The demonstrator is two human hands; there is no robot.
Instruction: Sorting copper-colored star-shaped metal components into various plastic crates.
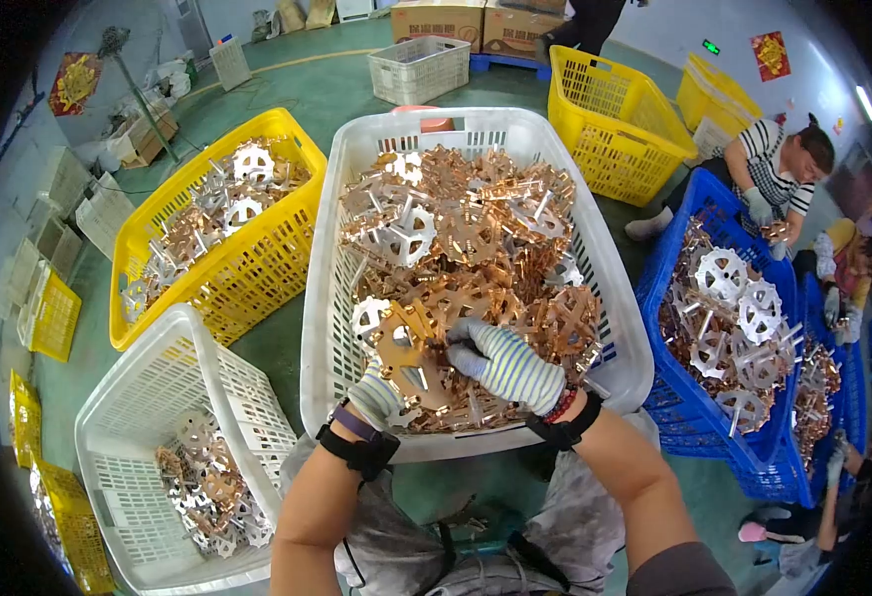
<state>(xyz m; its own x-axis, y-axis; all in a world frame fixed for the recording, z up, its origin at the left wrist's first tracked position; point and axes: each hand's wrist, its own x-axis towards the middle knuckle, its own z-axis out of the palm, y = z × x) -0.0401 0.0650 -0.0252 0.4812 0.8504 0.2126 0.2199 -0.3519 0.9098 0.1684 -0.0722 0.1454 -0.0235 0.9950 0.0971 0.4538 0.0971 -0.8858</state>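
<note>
Over the near end of a white plastic basket, my two gloved hands work close together. My left hand is closed round the lower left edge of a flat copper-coloured metal plate with cut-outs. At that plate's right edge, my right hand, in a striped grey-fingered glove, has its fingers curled in a pinch; what lies between the fingertips is hidden. Beneath both hands, a heap of copper-coloured stamped metal parts fills the basket. Several silver plates with pins, such as one silver plate, lie among them.
At left stand a yellow basket of silver and copper parts and a white basket, partly filled. A loaded blue basket is at right, with a seated co-worker beyond it. Behind are a yellow basket and a white crate.
</note>
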